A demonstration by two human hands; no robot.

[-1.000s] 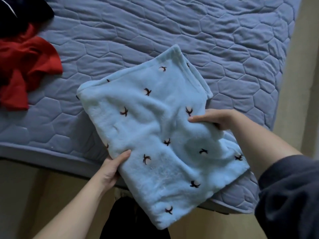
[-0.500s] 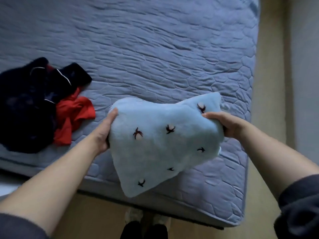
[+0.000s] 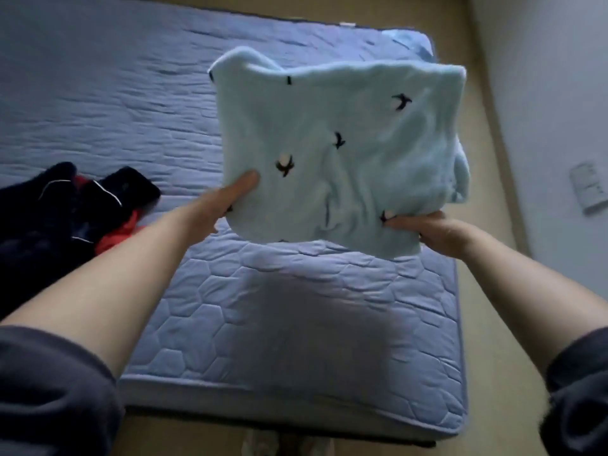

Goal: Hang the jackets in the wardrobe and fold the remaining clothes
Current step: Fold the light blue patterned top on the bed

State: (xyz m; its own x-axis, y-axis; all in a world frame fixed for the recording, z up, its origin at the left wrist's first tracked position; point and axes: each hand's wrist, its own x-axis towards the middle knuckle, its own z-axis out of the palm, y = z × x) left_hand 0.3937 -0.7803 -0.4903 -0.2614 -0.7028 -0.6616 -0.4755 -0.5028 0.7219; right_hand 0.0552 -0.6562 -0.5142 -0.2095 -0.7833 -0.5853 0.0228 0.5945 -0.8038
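A folded light-blue fleece garment with small dark bird motifs is held up in the air over the bed. My left hand grips its lower left edge, thumb on top. My right hand pinches its lower right corner from below. Both arms are stretched forward. A heap of dark navy clothes with white piping lies on the left of the bed, with a red garment partly under it.
The bed's blue quilted mattress fills the middle of the view, its near edge below my arms. Beige floor runs along the right side, then a white wall with a socket plate. More light-blue fabric lies at the far right corner.
The folded blue garment has been lifted off the mattress and carried up and forward, away from the near edge. Both hands kept hold of it. The view tilted upward.
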